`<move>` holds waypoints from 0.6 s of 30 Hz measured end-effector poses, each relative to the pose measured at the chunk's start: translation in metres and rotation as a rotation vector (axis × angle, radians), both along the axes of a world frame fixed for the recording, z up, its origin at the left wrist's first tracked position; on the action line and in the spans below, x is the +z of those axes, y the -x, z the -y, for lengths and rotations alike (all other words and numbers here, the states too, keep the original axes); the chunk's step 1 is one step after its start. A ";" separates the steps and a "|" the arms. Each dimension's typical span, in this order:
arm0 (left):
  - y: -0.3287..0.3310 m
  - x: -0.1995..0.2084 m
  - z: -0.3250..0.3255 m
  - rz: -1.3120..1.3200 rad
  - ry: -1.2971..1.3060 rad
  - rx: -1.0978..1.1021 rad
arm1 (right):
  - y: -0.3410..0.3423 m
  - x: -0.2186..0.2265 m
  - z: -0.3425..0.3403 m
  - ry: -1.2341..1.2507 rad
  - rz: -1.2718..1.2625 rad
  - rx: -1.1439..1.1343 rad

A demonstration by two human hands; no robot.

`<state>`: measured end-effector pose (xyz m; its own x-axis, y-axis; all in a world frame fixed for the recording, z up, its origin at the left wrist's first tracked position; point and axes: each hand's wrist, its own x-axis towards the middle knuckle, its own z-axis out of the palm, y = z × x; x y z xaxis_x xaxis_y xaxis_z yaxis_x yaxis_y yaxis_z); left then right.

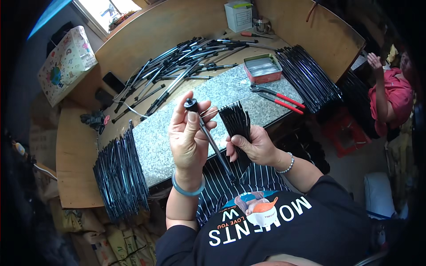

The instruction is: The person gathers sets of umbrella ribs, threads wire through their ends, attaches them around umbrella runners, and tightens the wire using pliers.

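My left hand (190,137) is closed around an umbrella shaft (213,144), a dark tube slanting down toward my lap. Its round black top (191,104) sits between my thumb and fingers. A thin pale wire crosses from these fingers toward the right; where it ends I cannot tell. To the right, my right hand (257,145) grips a fanned bundle of thin black umbrella ribs (234,119), tips upward. The lower part of that bundle is hidden by the hand. Both hands are in front of the speckled grey board (162,146), close to each other but apart.
Loose umbrella shafts (177,66) pile up behind the board. Rib stacks lie at the left (120,173) and right (308,77). Red-handled pliers (279,98) and a red tin (262,68) of thin pieces sit on the board. A person in red (392,97) is at the far right.
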<state>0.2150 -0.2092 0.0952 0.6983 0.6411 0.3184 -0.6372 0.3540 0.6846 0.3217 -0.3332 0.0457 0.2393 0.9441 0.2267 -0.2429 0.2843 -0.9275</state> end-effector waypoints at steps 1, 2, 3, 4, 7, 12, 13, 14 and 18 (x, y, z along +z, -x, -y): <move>-0.001 0.000 0.001 0.003 0.005 -0.007 | -0.002 0.000 0.002 0.002 -0.010 -0.002; 0.001 0.002 0.002 -0.001 0.012 0.009 | -0.003 0.002 0.002 0.005 -0.006 -0.010; 0.003 0.004 0.002 -0.005 0.016 0.025 | -0.003 0.005 0.001 -0.025 -0.019 -0.015; 0.004 0.004 0.004 -0.008 0.019 0.042 | -0.002 0.011 -0.001 -0.058 -0.031 -0.019; 0.002 -0.002 0.010 0.023 0.033 0.000 | 0.001 0.020 0.003 -0.089 0.010 -0.037; -0.010 -0.004 0.014 0.022 0.034 0.035 | 0.000 0.020 -0.006 -0.067 0.087 -0.020; -0.009 -0.005 0.016 0.017 0.037 0.033 | 0.001 0.018 -0.007 -0.065 0.080 -0.012; -0.010 -0.005 0.017 0.027 0.039 0.027 | 0.001 0.015 -0.008 -0.059 0.074 -0.014; -0.012 -0.003 0.019 0.042 0.052 0.039 | 0.004 0.011 -0.013 -0.050 0.056 -0.009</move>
<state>0.2273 -0.2278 0.0920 0.6587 0.6844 0.3125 -0.6794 0.3626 0.6380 0.3174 -0.3205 0.0567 0.2337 0.9289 0.2872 -0.1881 0.3330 -0.9240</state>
